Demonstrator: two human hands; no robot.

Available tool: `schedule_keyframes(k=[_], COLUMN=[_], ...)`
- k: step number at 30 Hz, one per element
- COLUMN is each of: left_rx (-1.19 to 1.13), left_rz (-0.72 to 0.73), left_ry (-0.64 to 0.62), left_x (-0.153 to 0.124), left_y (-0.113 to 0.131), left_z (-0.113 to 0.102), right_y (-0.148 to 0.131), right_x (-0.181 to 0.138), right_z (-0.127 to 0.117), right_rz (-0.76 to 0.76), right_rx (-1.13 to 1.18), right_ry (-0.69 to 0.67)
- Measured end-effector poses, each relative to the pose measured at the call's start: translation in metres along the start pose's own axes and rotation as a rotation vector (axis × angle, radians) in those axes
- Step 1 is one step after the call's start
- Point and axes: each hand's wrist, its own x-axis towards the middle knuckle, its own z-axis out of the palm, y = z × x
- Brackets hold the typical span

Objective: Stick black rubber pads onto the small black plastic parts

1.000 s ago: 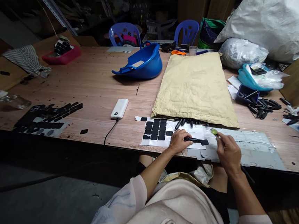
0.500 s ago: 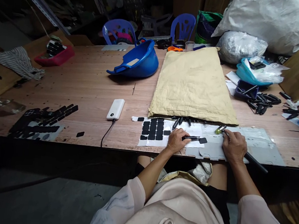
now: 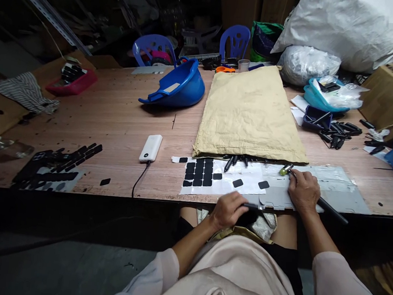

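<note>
My left hand (image 3: pixel 228 210) is closed around a slim black pen-like piece (image 3: pixel 253 207), whose tip points right just over the table's front edge. In my right hand (image 3: pixel 304 190) is a small hammer (image 3: pixel 332 211); its black handle slants down to the right. The hammer's metal head, with a yellow-green face, rests low over a grey board (image 3: pixel 343 197). Left of the board lies a white sheet (image 3: pixel 229 191), with rows of black rounded patches (image 3: pixel 199 173) on it. Two loose black patches lie on the sheet nearer my hands.
A large tan paper sack (image 3: pixel 251 113) lies behind the sheet, black pieces poking from under it. A white power bank (image 3: pixel 151 148) with a cable is to the left. Further back are a blue basin (image 3: pixel 188 89), a teal bowl (image 3: pixel 313 95) and a pile of black pieces (image 3: pixel 342 130).
My left hand has moved down off the sheet with the black piece, uncovering a loose patch. My right hand still holds the hammer in about the same place. The view has shifted slightly.
</note>
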Motion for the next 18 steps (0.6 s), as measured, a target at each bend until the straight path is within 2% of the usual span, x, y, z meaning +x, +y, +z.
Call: schedule_keyframes(k=[2,3,5,8,9,11,13,15,17,18], left_rx=[-0.019,-0.013,0.041,0.181,0.201,0.163,0.078,0.038,0.059,0.083], left_rz=[0.075,0.064,-0.048,-0.295,-0.326,-0.259,-0.117,-0.058,-0.127,-0.21], left_ry=[-0.068,-0.096,-0.148,-0.215,-0.229,-0.225,-0.146,0.01,0.201,0.299], left_x=[-0.033,-0.046,-0.065,-0.073,-0.072,-0.066,-0.056,-0.038,-0.011,0.004], left_y=[-0.001,-0.004,-0.012,-0.02,-0.019,-0.013,-0.003,0.004,0.003,-0.002], left_z=[0.01,0.015,0.024,0.031,0.031,0.029,0.022,0.01,-0.006,-0.013], right_y=[0.0,0.0,0.0,-0.001,-0.001,-0.002,-0.002,-0.002,-0.002,-0.001], right_x=[0.0,0.0,0.0,0.0,0.0,0.0,0.0,-0.001,-0.001,0.0], right_z=[0.0,0.001,0.001,0.001,0.002,0.002,0.002,0.002,0.002,0.002], right_rz=[-0.002,-0.003,-0.007,-0.014,-0.014,-0.013,-0.011,-0.012,-0.013,-0.014], right_rx=[-0.004,-0.008,-0.018,-0.03,-0.033,-0.035,-0.034,-0.035,-0.035,-0.034], right_ry=[-0.001,0.0,0.005,0.019,0.023,0.027,0.024,0.021,0.022,0.022])
